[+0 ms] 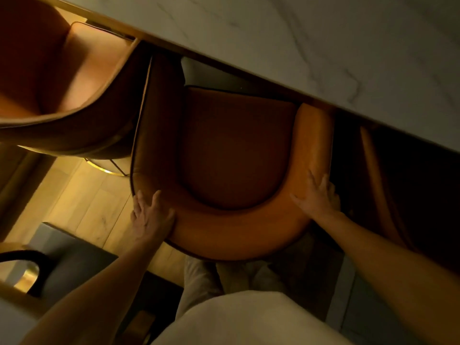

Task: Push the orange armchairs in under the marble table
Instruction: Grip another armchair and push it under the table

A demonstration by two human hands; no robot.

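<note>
The left hand (151, 215) and right hand (318, 195) pressed flat on the round orange leather armchair's (236, 150) back. Its front sat just under the white marble table's (323, 41) edge. It needed another straight push.

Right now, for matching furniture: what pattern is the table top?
Table top: white marble with grey veins; head view.
</note>
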